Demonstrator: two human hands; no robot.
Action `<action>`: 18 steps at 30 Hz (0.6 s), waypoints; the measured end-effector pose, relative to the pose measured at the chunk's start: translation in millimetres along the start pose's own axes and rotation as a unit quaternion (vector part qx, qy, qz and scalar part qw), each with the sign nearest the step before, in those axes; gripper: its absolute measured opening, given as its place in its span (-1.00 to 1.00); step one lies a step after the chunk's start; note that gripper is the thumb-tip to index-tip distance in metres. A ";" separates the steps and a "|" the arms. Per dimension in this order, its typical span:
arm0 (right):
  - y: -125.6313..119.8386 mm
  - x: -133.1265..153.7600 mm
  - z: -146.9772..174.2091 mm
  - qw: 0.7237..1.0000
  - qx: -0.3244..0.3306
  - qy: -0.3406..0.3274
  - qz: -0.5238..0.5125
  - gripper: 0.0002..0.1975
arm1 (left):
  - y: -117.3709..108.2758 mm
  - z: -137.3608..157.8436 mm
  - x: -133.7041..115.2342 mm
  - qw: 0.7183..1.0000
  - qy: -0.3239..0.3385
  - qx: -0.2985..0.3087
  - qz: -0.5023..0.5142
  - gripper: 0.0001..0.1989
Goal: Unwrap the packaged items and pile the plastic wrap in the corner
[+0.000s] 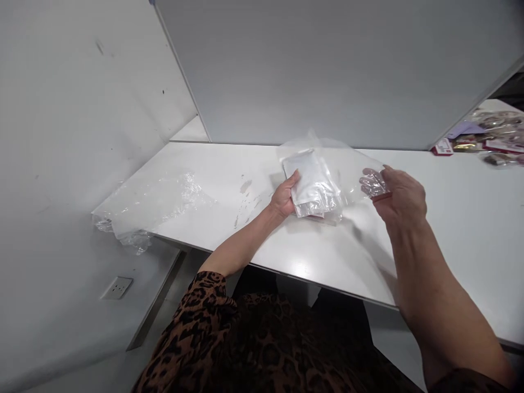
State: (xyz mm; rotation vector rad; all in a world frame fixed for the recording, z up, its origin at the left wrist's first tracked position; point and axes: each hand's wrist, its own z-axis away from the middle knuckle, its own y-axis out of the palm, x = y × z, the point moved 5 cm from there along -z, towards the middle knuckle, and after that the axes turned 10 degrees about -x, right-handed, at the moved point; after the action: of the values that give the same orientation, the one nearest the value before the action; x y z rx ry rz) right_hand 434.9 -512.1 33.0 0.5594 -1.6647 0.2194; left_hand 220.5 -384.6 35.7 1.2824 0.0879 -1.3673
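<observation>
My left hand (285, 196) is closed around the near left side of a white flat packet (309, 177) in clear plastic, its thumb lying on top. From the packet a clear plastic bag (344, 161) stretches out to the right. My right hand (401, 196) pinches that bag's right edge between thumb and fingers; some of its fingers show through the film. Under the packet a bit of red and white print shows. Both hands are held over the white table (254, 164).
A large crumpled clear plastic sheet (159, 202) lies at the table's left end, partly hanging over the edge. Several wrapped items (491, 136) and a red and white box (442, 147) lie at the far right. A grey panel (319, 71) stands along the back; a wall (73, 109) bounds the left.
</observation>
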 end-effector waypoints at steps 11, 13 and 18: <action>79.7 8.6 90.1 0.947 0.315 0.058 0.001 -0.25 | -3.7 -1.2 -9.4 0.991 0.030 -0.036 0.122 -0.85; 79.3 8.6 88.2 0.961 0.273 0.052 -0.002 -0.32 | -1.1 -0.3 -6.7 0.992 0.020 -0.021 0.124 -0.87; 66.6 13.0 73.5 0.978 0.209 -0.006 0.021 -0.32 | 5.0 1.7 5.7 0.996 -0.010 0.013 0.089 -0.87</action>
State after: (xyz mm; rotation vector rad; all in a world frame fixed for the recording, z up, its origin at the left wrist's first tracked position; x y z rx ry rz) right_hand 337.8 -490.8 43.7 0.8395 -1.6511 0.6068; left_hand 225.0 -391.0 35.5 1.2665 -0.0561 -1.2313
